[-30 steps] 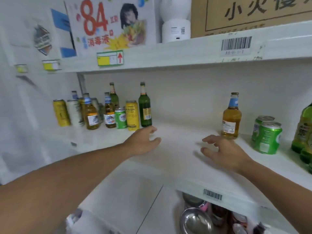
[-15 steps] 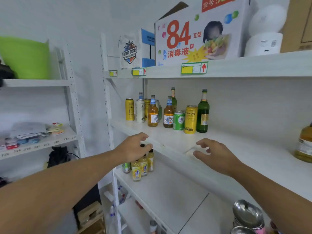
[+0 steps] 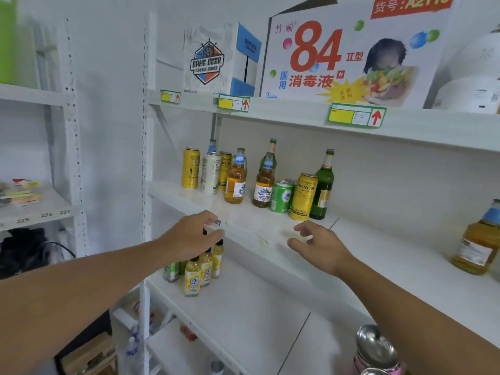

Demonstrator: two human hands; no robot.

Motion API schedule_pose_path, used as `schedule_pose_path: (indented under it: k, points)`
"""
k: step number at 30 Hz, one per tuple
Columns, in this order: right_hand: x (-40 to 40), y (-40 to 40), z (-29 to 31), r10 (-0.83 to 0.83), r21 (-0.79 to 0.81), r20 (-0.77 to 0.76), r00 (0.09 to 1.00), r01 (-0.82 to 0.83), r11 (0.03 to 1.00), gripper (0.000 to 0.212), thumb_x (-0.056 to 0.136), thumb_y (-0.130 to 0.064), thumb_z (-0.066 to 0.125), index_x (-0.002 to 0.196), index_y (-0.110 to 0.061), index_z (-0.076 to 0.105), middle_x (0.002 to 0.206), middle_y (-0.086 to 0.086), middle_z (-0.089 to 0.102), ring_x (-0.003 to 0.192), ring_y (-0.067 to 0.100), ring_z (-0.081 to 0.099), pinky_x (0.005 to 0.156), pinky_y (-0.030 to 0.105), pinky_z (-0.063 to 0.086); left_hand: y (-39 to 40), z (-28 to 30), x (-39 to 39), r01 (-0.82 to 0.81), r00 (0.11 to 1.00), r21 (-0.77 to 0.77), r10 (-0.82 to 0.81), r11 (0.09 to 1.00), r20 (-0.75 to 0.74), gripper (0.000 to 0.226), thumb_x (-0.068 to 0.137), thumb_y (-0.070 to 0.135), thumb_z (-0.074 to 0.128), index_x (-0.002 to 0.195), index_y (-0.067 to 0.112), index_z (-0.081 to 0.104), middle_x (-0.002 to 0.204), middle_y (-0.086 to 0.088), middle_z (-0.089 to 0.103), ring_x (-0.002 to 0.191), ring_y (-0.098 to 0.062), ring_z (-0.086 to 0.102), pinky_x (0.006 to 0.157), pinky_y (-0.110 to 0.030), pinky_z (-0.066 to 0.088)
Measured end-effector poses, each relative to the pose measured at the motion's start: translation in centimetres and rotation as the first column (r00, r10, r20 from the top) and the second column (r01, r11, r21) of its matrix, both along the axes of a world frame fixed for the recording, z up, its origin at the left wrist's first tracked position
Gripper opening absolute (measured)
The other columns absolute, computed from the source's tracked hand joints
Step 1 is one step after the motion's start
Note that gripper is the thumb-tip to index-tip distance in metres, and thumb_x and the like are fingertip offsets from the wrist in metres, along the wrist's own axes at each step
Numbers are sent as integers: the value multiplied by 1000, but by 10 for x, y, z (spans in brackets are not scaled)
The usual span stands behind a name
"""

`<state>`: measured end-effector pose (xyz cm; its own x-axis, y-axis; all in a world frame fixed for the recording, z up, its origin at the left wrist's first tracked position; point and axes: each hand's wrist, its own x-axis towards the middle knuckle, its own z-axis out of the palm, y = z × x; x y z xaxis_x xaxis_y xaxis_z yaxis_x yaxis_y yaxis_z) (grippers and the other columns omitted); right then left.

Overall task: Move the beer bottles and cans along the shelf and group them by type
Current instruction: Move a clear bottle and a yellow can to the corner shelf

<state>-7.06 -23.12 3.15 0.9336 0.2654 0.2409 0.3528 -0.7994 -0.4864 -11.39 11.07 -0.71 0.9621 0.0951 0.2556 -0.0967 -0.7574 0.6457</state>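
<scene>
**Both hands empty before the beer shelf**

The left hand (image 3: pixel 193 234) and right hand (image 3: pixel 322 246) hover at the shelf (image 3: pixel 378 239) edge, each grip released, fingers loosely curled. Cans and bottles (image 3: pixel 259 180) stand clustered at the shelf's left end; another amber bottle (image 3: pixel 479 244), seemingly alone, stands far right.

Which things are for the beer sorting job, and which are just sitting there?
For the job: yellow cans, green can, white can, amber bottles, green bottles, left hand, right hand.

Just sitting there: juice bottles, disinfectant box, beer carton, metal bowls.
</scene>
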Motion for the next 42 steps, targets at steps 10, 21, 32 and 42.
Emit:
schedule_pose_path:
  k: [10,21,32,42]
  points:
    - [86,-18,12,-96,121,-7,995,96,988,54,92,-51,75,136,-24,59,130,1,64,121,22,61,97,35,50,-8,25,79,12,1000,-4,-12,1000,24,62,94,63,64,147,32,53,150,8,58,123,-12,57,107,-38,50]
    - [192,-9,1,-100,465,9,995,85,881,50,89,-34,84,131,-18,62,116,3,75,104,25,70,88,38,53,-15,42,175,-147,988,-63,149,987,32,71,93,59,71,147,20,47,140,1,60,116,-16,57,87,-30,46]
    - [230,12,-15,-222,578,64,973,146,803,58,85,-45,87,131,-33,54,117,-6,72,105,23,70,95,43,56,3,40,273,-54,984,-343,109,938,143,64,78,33,94,130,28,57,121,8,67,119,-20,66,96,-37,54]
    - [244,9,-17,-225,542,89,970,142,828,41,84,-49,87,113,-45,58,104,-19,75,94,2,72,88,39,60,7,15,305,-116,965,-408,199,905,168,67,69,53,95,126,33,65,116,8,72,107,-18,68,94,-39,56]
